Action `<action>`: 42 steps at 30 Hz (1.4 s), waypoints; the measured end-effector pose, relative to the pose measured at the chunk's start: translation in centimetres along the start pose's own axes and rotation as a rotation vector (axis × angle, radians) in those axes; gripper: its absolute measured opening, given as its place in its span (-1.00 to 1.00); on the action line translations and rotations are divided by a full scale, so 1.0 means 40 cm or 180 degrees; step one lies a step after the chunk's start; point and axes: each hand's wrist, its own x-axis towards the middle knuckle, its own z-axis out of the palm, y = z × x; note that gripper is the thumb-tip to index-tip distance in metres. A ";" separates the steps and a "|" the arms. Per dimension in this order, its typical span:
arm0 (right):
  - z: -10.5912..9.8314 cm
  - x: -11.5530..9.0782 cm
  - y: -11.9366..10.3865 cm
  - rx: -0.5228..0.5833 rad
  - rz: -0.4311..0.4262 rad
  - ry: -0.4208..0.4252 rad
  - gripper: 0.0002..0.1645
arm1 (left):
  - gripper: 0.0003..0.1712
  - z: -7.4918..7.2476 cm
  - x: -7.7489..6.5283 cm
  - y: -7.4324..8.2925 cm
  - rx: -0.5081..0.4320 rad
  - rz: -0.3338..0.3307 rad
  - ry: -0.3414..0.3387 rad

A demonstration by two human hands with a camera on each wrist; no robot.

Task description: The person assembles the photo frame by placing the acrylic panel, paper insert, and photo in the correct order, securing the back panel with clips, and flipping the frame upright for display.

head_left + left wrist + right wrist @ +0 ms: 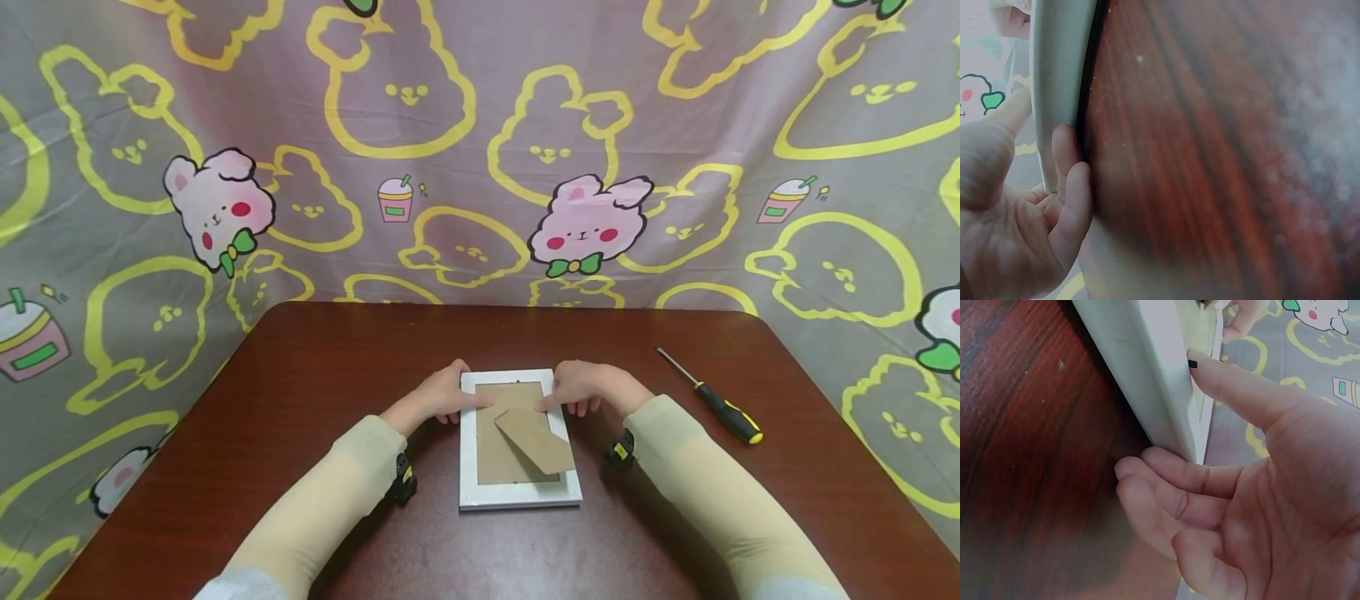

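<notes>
A white picture frame lies back side up on the table, its brown backing board showing. A cardboard easel leg slants across that board. My left hand grips the far left part of the frame, thumb over the backing and fingers along the outer edge. On the far right side, my right hand holds the frame likewise, its thumb on the board beside a small black tab. In the right wrist view its other fingers curl by the frame's side, close to the tabletop.
A screwdriver with a black and yellow handle lies to the right, its tip pointing away. The dark red wooden table ends at a patterned curtain behind. Each wrist wears a small black camera.
</notes>
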 end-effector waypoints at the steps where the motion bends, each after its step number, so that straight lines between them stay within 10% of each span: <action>1: 0.000 -0.001 0.001 0.0013 0.0012 -0.0019 -0.43 | -0.16 0.000 0.000 0.001 -0.0003 -0.0010 -0.0003; 8: -0.001 -0.006 -0.006 0.0020 0.0078 -0.0157 -0.20 | -0.18 0.000 0.000 0.005 -0.0027 -0.0032 0.0006; 42: 0.022 -0.029 -0.021 -0.0096 0.0064 0.0073 -0.36 | -0.27 -0.001 -0.007 0.006 0.0013 0.0047 -0.0043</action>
